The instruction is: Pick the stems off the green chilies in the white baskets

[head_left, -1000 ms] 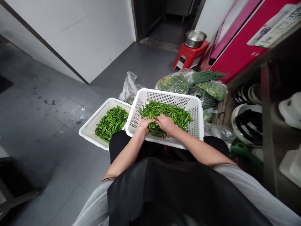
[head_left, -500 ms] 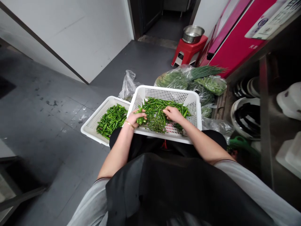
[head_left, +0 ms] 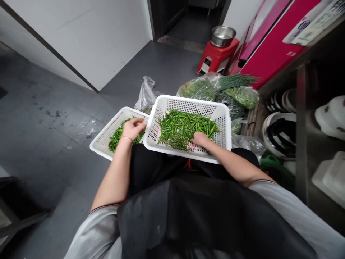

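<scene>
Across the person's lap sits a white basket with lots of little holes in its sides. Green peppers lie in a big heap inside it, mostly on the far side. On the near side of the heap is a small pile of thin green stems. The right hand dips into this basket, to the right of the stems. Its fingers point down and are tucked out of sight by the peppers, so I cannot tell if it holds one.

Just to the left is a second white basket, with more green peppers in it. The left hand is over these peppers, palm down. Its fingers are loose and a bit bent, and the thumb is a little way apart from them. A thin gold bracelet goes around that wrist.

Past the two baskets, on the far side, is a clear plastic bag. Farther right are bags of greens and a bunch of long, thin green stalks. Far behind them, a shiny metal bowl sits on a red stool. The person wears a black apron.
</scene>
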Available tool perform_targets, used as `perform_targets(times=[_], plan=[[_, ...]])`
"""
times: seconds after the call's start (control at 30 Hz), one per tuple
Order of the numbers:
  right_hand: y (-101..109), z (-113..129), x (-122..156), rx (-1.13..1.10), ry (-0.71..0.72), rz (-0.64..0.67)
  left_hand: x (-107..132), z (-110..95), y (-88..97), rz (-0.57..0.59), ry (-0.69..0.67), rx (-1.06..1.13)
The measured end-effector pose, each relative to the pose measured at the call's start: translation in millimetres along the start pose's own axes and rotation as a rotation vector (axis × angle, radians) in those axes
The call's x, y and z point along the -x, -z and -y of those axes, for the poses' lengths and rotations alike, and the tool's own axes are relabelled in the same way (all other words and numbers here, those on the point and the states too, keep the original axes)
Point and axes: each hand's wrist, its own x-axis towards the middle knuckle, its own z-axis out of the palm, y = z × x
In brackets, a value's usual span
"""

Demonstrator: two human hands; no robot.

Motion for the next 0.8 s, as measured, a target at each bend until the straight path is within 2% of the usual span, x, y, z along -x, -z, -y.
perform_targets(times=[0.1,0.17,0.2,0.27,0.33,0.4,0.5,0.57,0.63,0.7,0.73,0.8], plan=[[13.1,1.8,24.3,0.041,0.136,-0.130,22.3,2.3,-83.0,0.294,0.191,0.084],[20.9,7.9,41.9,0.060,0.249,-0.237,34.4,8.4,-127.6,0.427,0.287,0.170],[24.0,11.1,48.8,0.055,0.292,-0.283,38.6,11.2,-143.2,0.450,0.297,0.228],[29.4,14.4,56.9,-0.020,0.341,-0.352,42.2,13.4,-160.1,0.434,0.286,0.353],[35.6,12.3,58.5,-0.184,0.394,-0.360,40.8,9.7,-161.8,0.400,0.273,0.466],[42.4,7.5,59.2,-0.397,0.487,-0.329,37.6,2.1,-156.4,0.414,0.282,0.560],[48.3,6.5,69.8,-0.681,0.609,-0.304,36.1,-5.8,-148.7,0.503,0.351,0.670],[45.3,12.9,83.0,-0.741,0.696,-0.291,37.8,-3.4,-145.5,0.588,0.419,0.694],[38.3,20.9,93.9,-0.631,0.850,-0.205,39.9,4.9,-141.2,0.644,0.468,0.639],[32.9,23.7,94.1,-0.404,0.975,-0.031,40.2,15.7,-133.9,0.622,0.494,0.535],[32.9,21.2,88.3,-0.293,0.981,0.060,39.2,21.0,-129.1,0.579,0.496,0.504],[40.3,7.4,64.7,-0.166,0.803,0.124,33.8,29.8,-118.6,0.474,0.492,0.504]])
